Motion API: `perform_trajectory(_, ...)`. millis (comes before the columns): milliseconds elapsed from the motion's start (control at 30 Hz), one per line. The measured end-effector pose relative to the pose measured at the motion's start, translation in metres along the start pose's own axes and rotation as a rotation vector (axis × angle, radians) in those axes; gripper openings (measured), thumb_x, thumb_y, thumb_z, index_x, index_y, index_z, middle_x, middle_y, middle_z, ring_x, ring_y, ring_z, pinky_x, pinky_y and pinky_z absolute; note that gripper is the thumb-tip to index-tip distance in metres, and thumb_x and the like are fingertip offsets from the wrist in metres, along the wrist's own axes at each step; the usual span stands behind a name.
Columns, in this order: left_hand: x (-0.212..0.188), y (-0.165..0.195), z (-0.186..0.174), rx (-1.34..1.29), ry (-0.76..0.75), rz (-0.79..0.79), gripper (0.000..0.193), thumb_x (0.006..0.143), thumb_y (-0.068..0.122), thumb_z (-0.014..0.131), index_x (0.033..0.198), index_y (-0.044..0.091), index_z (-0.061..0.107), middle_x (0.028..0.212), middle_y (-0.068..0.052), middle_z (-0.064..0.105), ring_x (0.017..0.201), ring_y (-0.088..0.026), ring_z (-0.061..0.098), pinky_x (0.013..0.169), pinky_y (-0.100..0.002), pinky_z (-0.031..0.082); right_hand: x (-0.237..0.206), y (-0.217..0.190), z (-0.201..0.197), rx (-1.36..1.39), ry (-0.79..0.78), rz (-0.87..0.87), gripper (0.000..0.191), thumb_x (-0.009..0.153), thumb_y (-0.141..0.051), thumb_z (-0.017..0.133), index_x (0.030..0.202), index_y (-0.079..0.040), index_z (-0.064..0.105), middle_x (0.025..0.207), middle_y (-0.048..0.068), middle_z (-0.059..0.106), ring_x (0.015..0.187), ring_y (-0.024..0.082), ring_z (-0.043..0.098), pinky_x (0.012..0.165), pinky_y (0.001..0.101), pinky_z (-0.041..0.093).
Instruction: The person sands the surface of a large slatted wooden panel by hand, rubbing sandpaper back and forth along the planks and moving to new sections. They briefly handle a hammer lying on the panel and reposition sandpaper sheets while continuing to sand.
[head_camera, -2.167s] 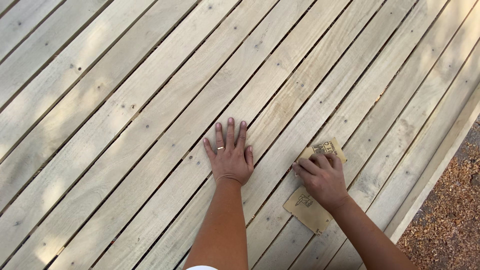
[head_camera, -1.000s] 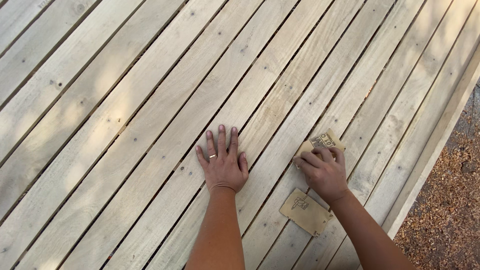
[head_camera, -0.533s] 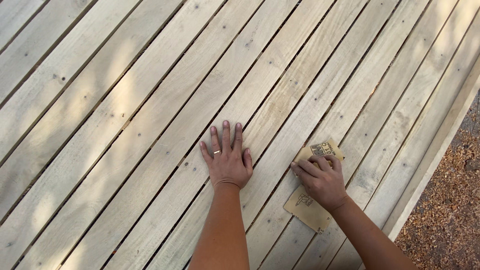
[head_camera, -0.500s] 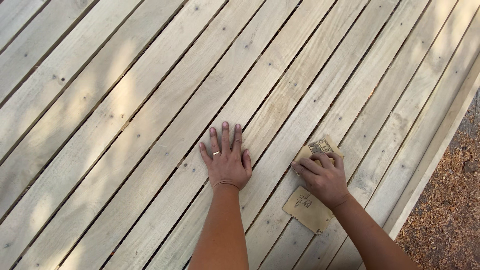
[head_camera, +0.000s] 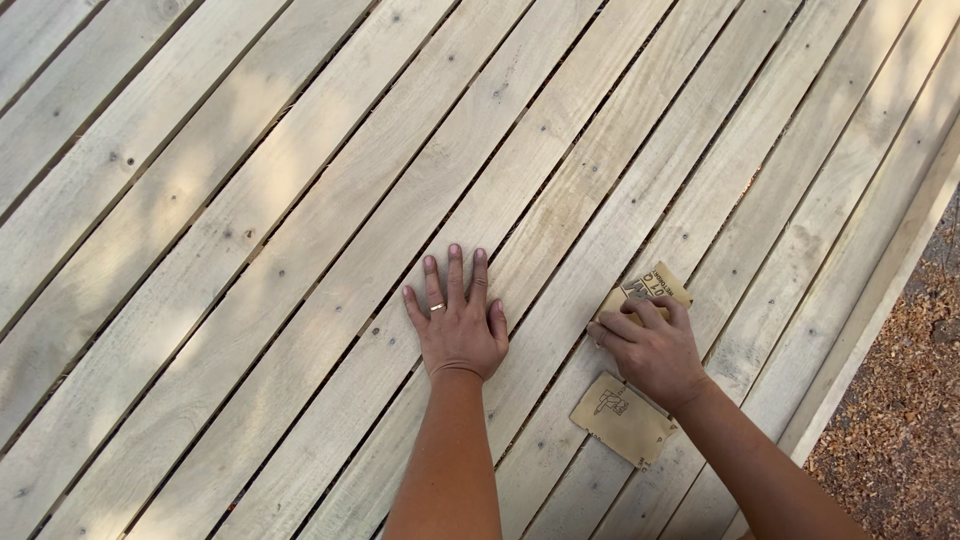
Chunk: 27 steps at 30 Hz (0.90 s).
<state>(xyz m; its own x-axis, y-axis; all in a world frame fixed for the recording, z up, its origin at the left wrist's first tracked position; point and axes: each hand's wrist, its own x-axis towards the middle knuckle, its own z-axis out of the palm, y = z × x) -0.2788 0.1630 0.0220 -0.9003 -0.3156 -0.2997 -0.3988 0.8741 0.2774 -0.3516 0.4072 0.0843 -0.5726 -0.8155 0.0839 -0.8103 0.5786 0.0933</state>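
— Pressing flat on the deck (head_camera: 250, 250), left hand (head_camera: 458, 325), palm down, fingers spread slightly, holding nothing. Wearing a ring (head_camera: 437, 307) on one finger.

— Gripping what, over on the other side?

— Clamping a folded sandpaper (head_camera: 648, 290), right hand (head_camera: 650, 350), fingers curled over its near edge and pinning it to a board. Showing tan backing with dark print, poking out beyond the fingertips toward the upper right.

— Lying anywhere else, more paper?

— Resting loose on the boards, a second sheet (head_camera: 622, 420), tan, roughly square, just beside the right wrist and partly tucked under the forearm's edge. Touching no fingers.

— Sitting close together, the two hands?

— Staying apart, with about a plank's run between them; left hand slightly further up the frame than the loose sheet, right hand level with it.

— Running which way, the planks?

— Slanting from lower left to upper right, pale and weathered, with narrow dark gaps and dappled shade across the left half.

— Showing past the deck's edge?

— Lining the right side, a border plank (head_camera: 880, 300), and beyond it reddish-brown wood chips (head_camera: 900, 400) covering the ground at the lower right corner.
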Motion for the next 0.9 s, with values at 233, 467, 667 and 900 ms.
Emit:
perform_trajectory(233, 0.000, 0.000, 0.000, -0.006, 0.001, -0.002, 0.071, 0.097, 0.046, 0.035, 0.162, 0.032, 0.011, 0.171, -0.001, 0.004, 0.156, -0.034, 0.001, 0.120, -0.065, -0.001, 0.005, 0.013, -0.001, -0.043, -0.067, -0.034, 0.028, 0.078, -0.010, 0.071, 0.099, -0.025, 0.081, 0.103, -0.012, 0.069, 0.103, 0.015, 0.060, 0.102, 0.0446, 0.039)
perform_trajectory(467, 0.000, -0.001, 0.002, -0.025, 0.025, -0.001, 0.070, 0.098, 0.046, 0.035, 0.162, 0.032, 0.013, 0.171, -0.001, 0.005, 0.156, -0.034, 0.002, 0.120, -0.065, -0.001, 0.004, 0.015, 0.001, -0.048, -0.073, -0.107, 0.035, 0.073, -0.010, 0.071, 0.102, -0.026, 0.081, 0.106, -0.013, 0.070, 0.107, 0.018, 0.061, 0.104, 0.0438, 0.039)
perform_trajectory(667, 0.000, 0.000, -0.002, -0.008, -0.041, -0.006, 0.069, 0.099, 0.047, 0.032, 0.162, 0.032, 0.010, 0.171, -0.001, 0.002, 0.156, -0.033, -0.001, 0.121, -0.065, -0.001, 0.004, 0.015, 0.001, -0.006, -0.094, -0.062, 0.026, 0.079, -0.015, 0.073, 0.101, -0.028, 0.080, 0.109, -0.015, 0.071, 0.103, 0.013, 0.060, 0.108, 0.0456, 0.038)
perform_trajectory(900, 0.002, 0.000, -0.005, 0.008, -0.084, -0.012, 0.071, 0.098, 0.047, 0.030, 0.162, 0.032, 0.005, 0.171, -0.001, -0.003, 0.156, -0.033, -0.004, 0.120, -0.064, -0.003, 0.004, 0.020, 0.007, -0.042, -0.062, -0.061, 0.020, 0.083, -0.018, 0.073, 0.099, -0.025, 0.082, 0.107, -0.013, 0.071, 0.104, 0.015, 0.060, 0.106, 0.0460, 0.038)
